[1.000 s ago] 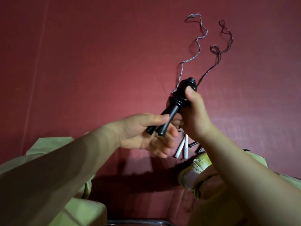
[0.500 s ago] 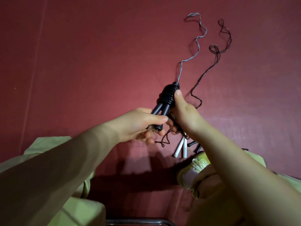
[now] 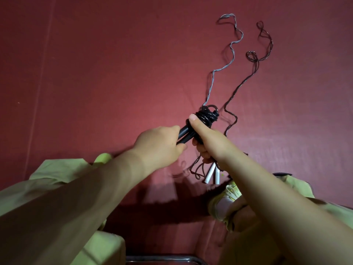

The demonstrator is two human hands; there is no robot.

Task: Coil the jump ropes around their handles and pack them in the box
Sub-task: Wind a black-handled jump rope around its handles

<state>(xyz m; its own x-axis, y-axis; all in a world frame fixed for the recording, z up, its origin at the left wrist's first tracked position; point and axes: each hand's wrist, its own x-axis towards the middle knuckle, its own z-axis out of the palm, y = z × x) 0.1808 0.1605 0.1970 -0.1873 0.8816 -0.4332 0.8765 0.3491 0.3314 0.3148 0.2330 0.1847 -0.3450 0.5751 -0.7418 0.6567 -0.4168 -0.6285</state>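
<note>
Here the left hand (image 3: 160,146) grips the black handles (image 3: 186,133) low while the right hand (image 3: 206,138), thumb up, pins the coil (image 3: 207,115); tucking that last loop snugly should stop unravelling.

Red floor mat (image 3: 95,83), yellow-green shoe (image 3: 227,199)

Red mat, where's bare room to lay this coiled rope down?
The red mat lies bare across the whole left side, above the left hand. To the right it is crowded: the grey rope and dark rope trail there, and white handles lie under the right hand.
</note>
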